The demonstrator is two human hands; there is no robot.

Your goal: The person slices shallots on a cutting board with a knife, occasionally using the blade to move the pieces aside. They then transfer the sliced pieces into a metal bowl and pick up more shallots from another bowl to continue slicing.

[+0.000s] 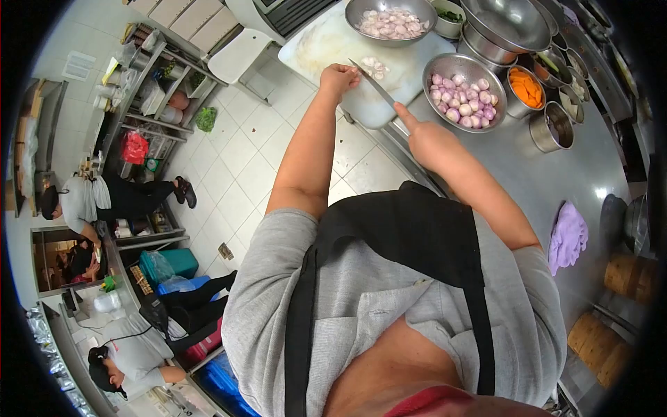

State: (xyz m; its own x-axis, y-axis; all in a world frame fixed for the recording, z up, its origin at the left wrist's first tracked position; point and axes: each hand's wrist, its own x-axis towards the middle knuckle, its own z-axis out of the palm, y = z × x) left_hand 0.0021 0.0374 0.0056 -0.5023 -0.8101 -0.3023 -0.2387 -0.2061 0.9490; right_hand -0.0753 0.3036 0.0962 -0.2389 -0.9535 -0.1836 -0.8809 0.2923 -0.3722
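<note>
My right hand (425, 139) grips a knife (373, 82), its index finger stretched along the top of the blade near the handle. The blade points up and left over a white cutting board (313, 48). At the board's left edge, my left hand (339, 79) is closed near the blade's tip; whatever its fingers pinch is too small to make out. Several pale slices (375, 67) lie on the board just beyond the blade. A metal bowl of sliced shallots (392, 23) stands at the board's far end. To the right, a perforated bowl holds whole peeled shallots (464, 99).
Metal pots, one with orange pieces (526, 88), stand along the counter's far right. A purple cloth (568, 238) lies on the steel counter (514, 160). Left are a white stool (240, 59), shelves (149, 90) and two co-workers (83, 201), (135, 351).
</note>
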